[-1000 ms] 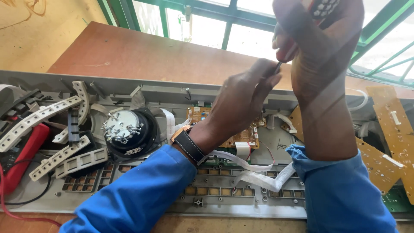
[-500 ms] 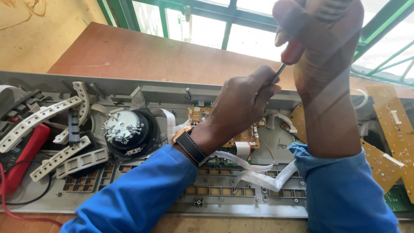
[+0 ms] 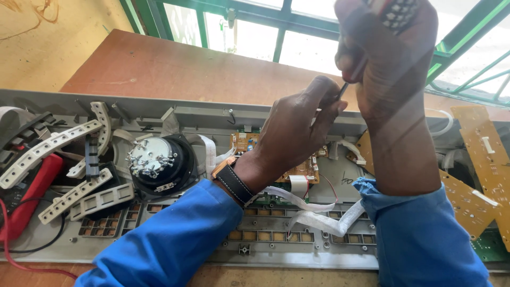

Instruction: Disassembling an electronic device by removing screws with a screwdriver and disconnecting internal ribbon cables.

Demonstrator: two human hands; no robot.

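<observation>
Gripping screwdriver [image 3: 348, 82]: right hand [image 3: 390, 64] clenched on handle at 1 o'clock, left hand [image 3: 297, 127] pinching shaft at centre, above tan circuit board [image 3: 303, 169] inside opened grey keyboard chassis [image 3: 202, 114]. Speaker [image 3: 156, 162] at 9 o'clock, white ribbon cables [image 3: 319, 220] at 6.

Round black speaker [image 3: 158, 162] left; red multimeter [image 3: 29, 192] far left; green window frame [image 3: 276, 21] behind.

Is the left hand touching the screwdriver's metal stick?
Touching. The head view shows the left hand's fingertips pinching the screwdriver shaft below the right hand.
</observation>
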